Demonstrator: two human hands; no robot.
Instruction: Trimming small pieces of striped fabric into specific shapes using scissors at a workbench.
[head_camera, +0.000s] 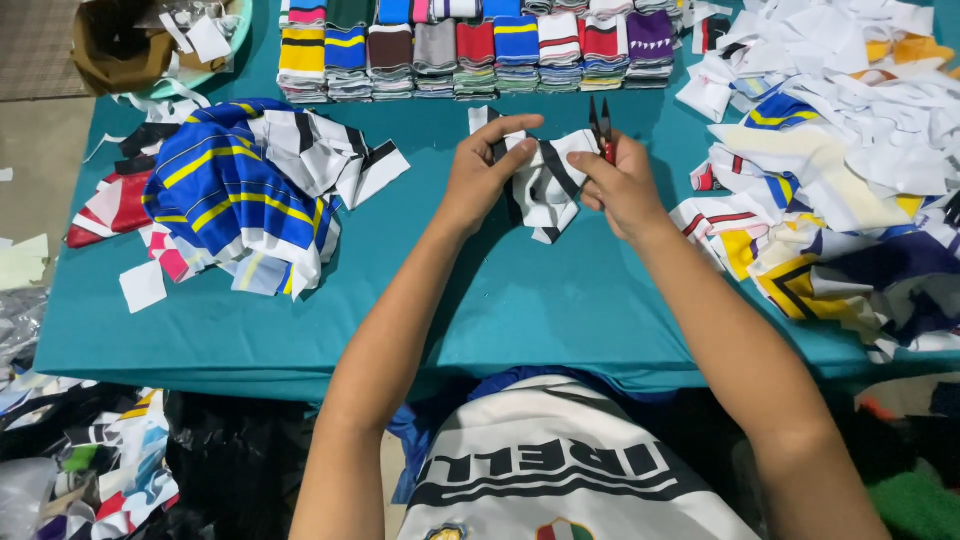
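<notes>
Both hands work over the teal table (520, 300). The left hand (480, 175) has its grip pinched on the left edge of a small white-and-black striped fabric piece (545, 185). The right hand (620, 185) grasps that piece's right edge and, in the same grip, red-handled thread snips (603, 135) — blades pointing away from the person. Beyond the piece lies a row of folded striped fabric stacks (470, 55); left of it, a blue-and-yellow striped heap (235, 195); right of it, a pile of white scraps (850, 130).
</notes>
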